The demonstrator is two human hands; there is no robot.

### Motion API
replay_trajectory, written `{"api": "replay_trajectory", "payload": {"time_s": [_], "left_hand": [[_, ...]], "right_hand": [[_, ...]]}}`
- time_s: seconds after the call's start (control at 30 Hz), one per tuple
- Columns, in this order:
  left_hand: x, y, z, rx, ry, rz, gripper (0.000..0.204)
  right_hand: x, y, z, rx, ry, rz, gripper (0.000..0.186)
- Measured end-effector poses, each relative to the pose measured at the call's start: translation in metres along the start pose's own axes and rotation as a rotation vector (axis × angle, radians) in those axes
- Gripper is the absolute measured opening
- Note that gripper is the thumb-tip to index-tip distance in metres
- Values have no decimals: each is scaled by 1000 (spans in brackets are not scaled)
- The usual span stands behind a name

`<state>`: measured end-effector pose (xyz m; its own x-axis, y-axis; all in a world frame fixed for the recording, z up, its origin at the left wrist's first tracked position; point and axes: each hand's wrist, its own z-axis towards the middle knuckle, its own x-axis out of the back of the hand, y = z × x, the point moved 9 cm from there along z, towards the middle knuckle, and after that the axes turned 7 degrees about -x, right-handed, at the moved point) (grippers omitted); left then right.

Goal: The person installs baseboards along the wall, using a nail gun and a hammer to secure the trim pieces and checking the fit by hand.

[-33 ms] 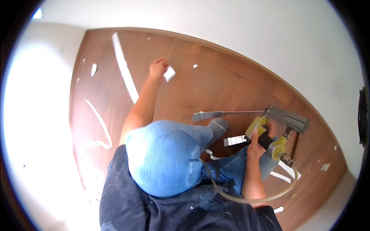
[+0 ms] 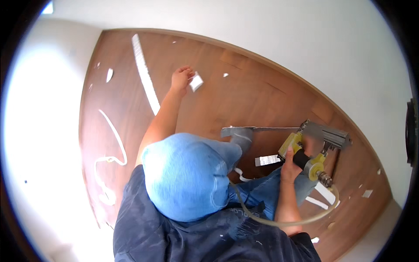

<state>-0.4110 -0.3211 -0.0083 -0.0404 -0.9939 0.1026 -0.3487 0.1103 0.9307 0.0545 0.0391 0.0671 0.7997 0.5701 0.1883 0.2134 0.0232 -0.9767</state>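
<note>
My left hand [image 2: 181, 78] reaches forward over the wood floor with its fingers pinched together. At the fingertips is a small white scrap [image 2: 197, 82], joined to them by a thin pale edge. On the right, my right hand [image 2: 290, 169] is wrapped round the black grip of a yellow and grey pneumatic nailer [image 2: 315, 166]. The nailer lies on its side over my bent leg, its grey magazine pointing right. A pale air hose [image 2: 301, 222] curves from the metal coupling at its handle back toward my lap. Part of my right fingers is hidden behind the nailer.
A long white strip [image 2: 145, 74] lies beyond my left forearm, and a curled white strip [image 2: 120, 142] farther left. A grey strip [image 2: 235, 130] stretches near my foot toward the nailer. White scraps dot the brown floor [image 2: 209, 100]. Skirting and a white wall [image 2: 305, 35] bound it.
The whole view has shifted slightly to the right. Both hands keep nearly the same pose, with the nailer still in my right hand.
</note>
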Motion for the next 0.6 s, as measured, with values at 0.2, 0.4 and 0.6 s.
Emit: {"api": "replay_trajectory", "payload": {"time_s": [0.2,0.4,0.6], "left_hand": [[82,-9,-35,23,59,-39,28],[136,-27,11,-29,67,32,30],[110,-17,82,-253,16,411,24]], "right_hand": [[-29,-16,-12,145,-236,-259,67],[-72,10,-13,117,-386,-251,69],[-119,10,2,126,-449,-354,66]]}}
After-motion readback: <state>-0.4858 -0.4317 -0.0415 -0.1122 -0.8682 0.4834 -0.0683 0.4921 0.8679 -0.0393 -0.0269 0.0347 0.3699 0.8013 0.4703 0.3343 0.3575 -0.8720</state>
